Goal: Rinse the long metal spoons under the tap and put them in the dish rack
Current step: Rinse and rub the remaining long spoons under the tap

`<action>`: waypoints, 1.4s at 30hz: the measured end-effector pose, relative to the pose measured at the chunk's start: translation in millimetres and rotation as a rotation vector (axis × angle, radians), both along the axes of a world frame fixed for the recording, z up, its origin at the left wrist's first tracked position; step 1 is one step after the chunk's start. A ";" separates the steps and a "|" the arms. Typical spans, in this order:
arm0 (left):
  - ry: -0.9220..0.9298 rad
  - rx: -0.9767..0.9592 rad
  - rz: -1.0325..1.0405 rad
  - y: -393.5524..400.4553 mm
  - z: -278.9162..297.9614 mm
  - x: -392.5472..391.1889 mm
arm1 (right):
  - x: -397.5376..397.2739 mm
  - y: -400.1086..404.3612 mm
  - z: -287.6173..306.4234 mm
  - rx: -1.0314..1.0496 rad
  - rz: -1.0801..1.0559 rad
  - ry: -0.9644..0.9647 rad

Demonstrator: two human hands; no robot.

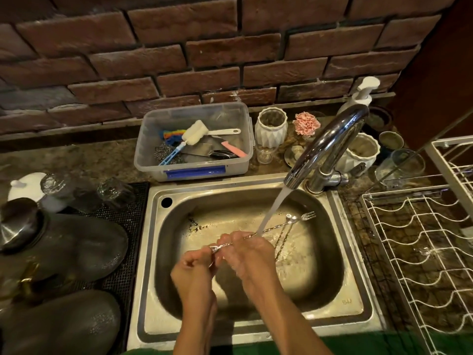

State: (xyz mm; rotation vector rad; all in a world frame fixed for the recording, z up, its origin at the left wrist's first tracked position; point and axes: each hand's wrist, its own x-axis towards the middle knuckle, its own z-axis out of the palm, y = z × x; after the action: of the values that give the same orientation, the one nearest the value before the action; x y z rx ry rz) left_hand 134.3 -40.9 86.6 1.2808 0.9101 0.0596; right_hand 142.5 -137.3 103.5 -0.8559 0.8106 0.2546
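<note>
Over the sink [353, 301], we held one long spoon [252, 235] under the tap's [330, 139] stream: left hand [190, 267] pinched its lower end with curled fingers, right hand [245, 254] gripped mid-handle. Further spoons [284, 234] lay in the basin; the dish rack [419, 252] stood right.

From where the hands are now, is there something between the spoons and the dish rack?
Nothing visible blocks it. Both hands hold the spoons over the sink; the rack stands open to the right, past the sink rim. The tap is further back.
</note>
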 end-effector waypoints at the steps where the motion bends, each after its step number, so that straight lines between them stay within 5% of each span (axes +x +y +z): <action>1: -0.011 -0.016 0.014 7.5 0.2 1.2 | 2.6 -8.4 0.7 -0.005 -0.029 -0.007; 5: -0.091 -0.056 0.108 46.5 2.2 7.8 | 15.1 -52.7 -0.6 -0.008 -0.280 0.012; 24: -0.067 -0.102 0.229 67.2 13.9 -7.3 | 8.4 -24.6 -4.3 0.035 -0.038 -0.124; 32: -0.070 -0.100 0.194 56.6 12.8 -0.7 | 13.5 -38.6 1.0 0.273 -0.220 -0.054; 39: -0.039 -0.090 0.070 27.8 14.4 -1.1 | 11.4 -47.2 -10.4 0.046 -0.007 -0.043; 42: -0.047 -0.103 0.083 22.2 16.5 -0.3 | 23.2 -76.5 -10.8 0.078 -0.220 -0.059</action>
State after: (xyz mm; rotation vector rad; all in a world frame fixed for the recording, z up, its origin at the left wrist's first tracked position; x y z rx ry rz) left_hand 134.1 -18.7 103.0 1.1415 0.9145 0.1056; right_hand 165.6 -213.8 92.6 -0.6914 0.8271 0.0657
